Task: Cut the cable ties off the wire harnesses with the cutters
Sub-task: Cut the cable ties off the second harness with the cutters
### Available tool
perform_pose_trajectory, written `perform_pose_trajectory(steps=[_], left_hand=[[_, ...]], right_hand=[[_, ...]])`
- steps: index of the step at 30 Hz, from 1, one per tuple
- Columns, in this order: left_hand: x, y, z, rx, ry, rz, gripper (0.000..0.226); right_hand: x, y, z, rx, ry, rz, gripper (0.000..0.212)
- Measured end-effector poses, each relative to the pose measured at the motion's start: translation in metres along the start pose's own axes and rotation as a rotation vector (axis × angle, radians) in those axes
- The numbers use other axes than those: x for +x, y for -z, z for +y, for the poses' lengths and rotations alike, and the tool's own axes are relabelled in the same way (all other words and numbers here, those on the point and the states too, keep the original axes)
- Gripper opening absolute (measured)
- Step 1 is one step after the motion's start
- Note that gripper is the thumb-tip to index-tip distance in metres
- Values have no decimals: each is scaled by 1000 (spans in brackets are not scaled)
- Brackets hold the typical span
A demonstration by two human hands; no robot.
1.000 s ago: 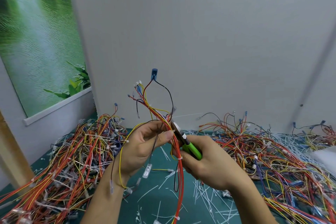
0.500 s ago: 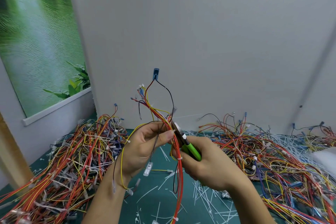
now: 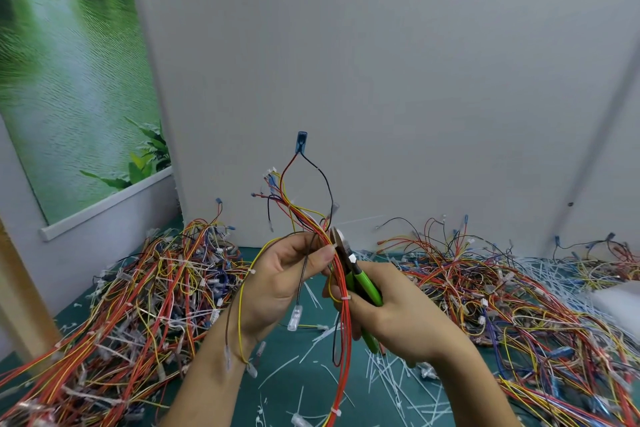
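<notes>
Snipped ties [image 3: 391, 388] littered the mat under the hands. The left hand [image 3: 280, 281] pinched the raised wire harness [image 3: 343, 322], and the right hand [image 3: 398, 319] gripped the green cutters [image 3: 363, 284], blades at the bundle. One cable tie [image 3: 345, 298] ringed it below. Tied heaps [image 3: 138, 305] flanked both hands: plenty left, I'd judge.

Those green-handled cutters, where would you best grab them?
Grip the cutters by their green handles, coming from below-right as the right hand does. The metal blades point up-left into the wire harness, so leave that end free.
</notes>
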State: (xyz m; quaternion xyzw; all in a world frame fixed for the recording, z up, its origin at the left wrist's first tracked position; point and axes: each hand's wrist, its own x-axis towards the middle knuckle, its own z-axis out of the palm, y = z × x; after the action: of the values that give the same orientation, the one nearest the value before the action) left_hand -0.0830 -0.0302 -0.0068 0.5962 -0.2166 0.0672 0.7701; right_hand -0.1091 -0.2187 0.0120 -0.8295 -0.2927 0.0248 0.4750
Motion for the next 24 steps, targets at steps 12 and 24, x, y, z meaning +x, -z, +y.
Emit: perform_pose_trajectory(steps=[12,24], left_hand=[[-1,1,1,4,-12,24,19],[1,3,1,15,-4,5,35]], right_hand=[[1,-2,4,33,-2,47,34],[4,-4,8,-1,58,69,26]])
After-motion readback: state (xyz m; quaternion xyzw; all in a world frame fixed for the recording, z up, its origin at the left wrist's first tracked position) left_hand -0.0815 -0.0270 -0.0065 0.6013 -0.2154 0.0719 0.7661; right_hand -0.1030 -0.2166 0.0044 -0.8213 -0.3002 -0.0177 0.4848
